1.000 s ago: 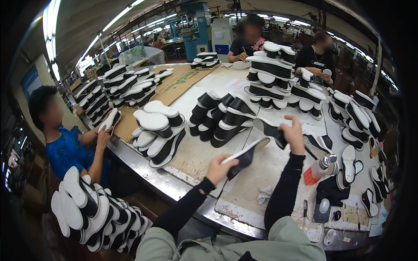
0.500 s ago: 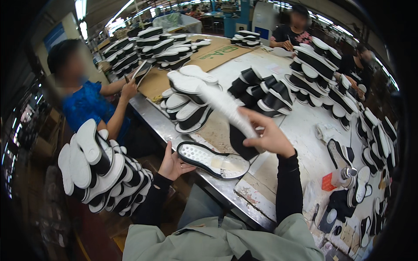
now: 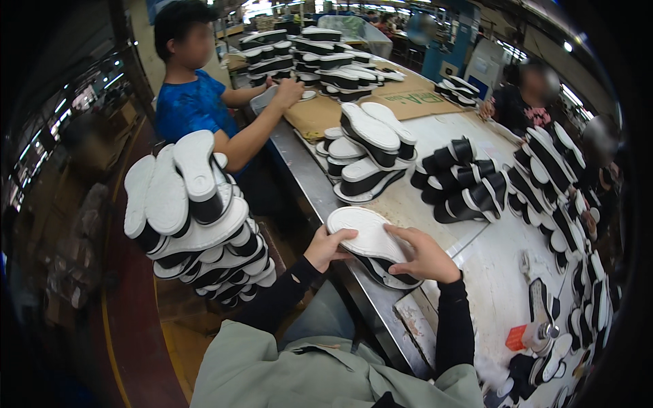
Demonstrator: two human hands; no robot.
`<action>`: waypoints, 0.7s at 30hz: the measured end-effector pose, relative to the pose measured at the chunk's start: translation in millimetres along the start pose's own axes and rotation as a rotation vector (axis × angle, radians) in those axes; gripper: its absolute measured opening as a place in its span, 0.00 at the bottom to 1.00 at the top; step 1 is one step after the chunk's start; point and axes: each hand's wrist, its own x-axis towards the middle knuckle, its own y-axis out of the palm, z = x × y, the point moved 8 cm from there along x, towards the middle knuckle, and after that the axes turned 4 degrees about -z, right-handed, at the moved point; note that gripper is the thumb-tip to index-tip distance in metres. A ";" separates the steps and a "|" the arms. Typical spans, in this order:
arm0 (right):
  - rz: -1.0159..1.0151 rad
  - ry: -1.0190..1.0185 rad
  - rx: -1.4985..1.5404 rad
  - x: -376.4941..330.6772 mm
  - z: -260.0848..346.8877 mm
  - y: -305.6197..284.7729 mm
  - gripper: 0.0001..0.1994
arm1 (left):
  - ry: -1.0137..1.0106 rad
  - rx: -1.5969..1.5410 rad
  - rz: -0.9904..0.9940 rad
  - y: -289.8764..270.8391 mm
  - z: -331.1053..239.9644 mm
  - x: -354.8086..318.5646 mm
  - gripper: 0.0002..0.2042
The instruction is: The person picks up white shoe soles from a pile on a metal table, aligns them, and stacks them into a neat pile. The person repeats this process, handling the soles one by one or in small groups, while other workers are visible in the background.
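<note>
Between my hands, at the table's near edge, is a shoe sole [image 3: 367, 230] with its white face up and a black side. My left hand [image 3: 328, 249] is closed on its left edge, thumb on top. At its right edge my right hand [image 3: 430, 256] grips it, thumb low and fingers over the top. Another sole [image 3: 388, 273], dark-rimmed, lies directly under it, mostly hidden; whether the two touch I cannot tell. Just beyond stands a small stack of white-and-black soles [image 3: 371, 146]. Right of that stack sit several black wedge-shaped pieces [image 3: 469, 183].
A tall stack of soles [image 3: 197, 211] rises at my left. More soles [image 3: 551, 177] crowd the right side, near a metal-topped bottle [image 3: 544, 333]. Cardboard [image 3: 408, 102] covers the far table. A person in blue [image 3: 197, 109] works at the left; others sit at the far right.
My right hand has brought the raised sole down over the one on the table, white face up. My left hand has moved right and grips it too. The view has shifted left.
</note>
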 end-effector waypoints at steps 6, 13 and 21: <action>0.006 0.051 0.382 4.6 0.7 2.4 0.47 | 0.660 0.185 0.191 8.7 -79.8 -52.8 0.38; -0.005 -0.043 0.870 1.2 47.6 22.3 0.44 | 0.818 0.243 0.205 29.6 -118.5 -121.6 0.48; -0.085 -0.194 1.011 -17.1 78.5 33.6 0.41 | 0.871 0.606 0.242 34.4 -153.6 -165.1 0.50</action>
